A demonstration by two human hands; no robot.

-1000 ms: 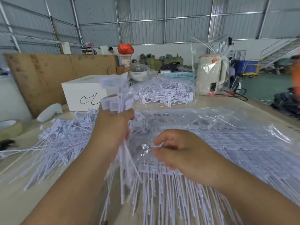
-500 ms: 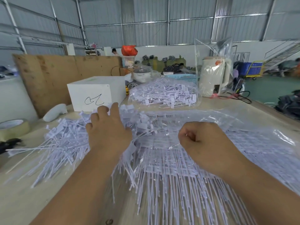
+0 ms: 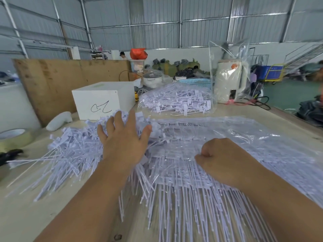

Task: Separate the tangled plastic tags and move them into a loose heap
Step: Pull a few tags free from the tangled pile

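White plastic tags with long thin tails cover the table. A loose heap of tags [image 3: 70,154] lies at the left. A flat, ordered mass of tags [image 3: 201,172] lies under and inside a clear plastic bag [image 3: 262,137] at centre and right. My left hand [image 3: 124,142] is spread flat, fingers apart, over the heap's right edge and holds nothing. My right hand [image 3: 225,159] is curled into a fist on the ordered tags; whether it pinches any is hidden by the fingers.
A white box [image 3: 103,100] with a scribble stands behind the heap. Another bag of tags [image 3: 176,100] lies further back, beside a bagged white kettle [image 3: 229,81]. A tape roll [image 3: 14,138] sits at the left edge. A plywood sheet [image 3: 52,81] leans behind.
My left hand held a raised bunch of tags a second ago, lowered it onto the left heap and has now opened flat. My right hand shifted right and stayed curled.
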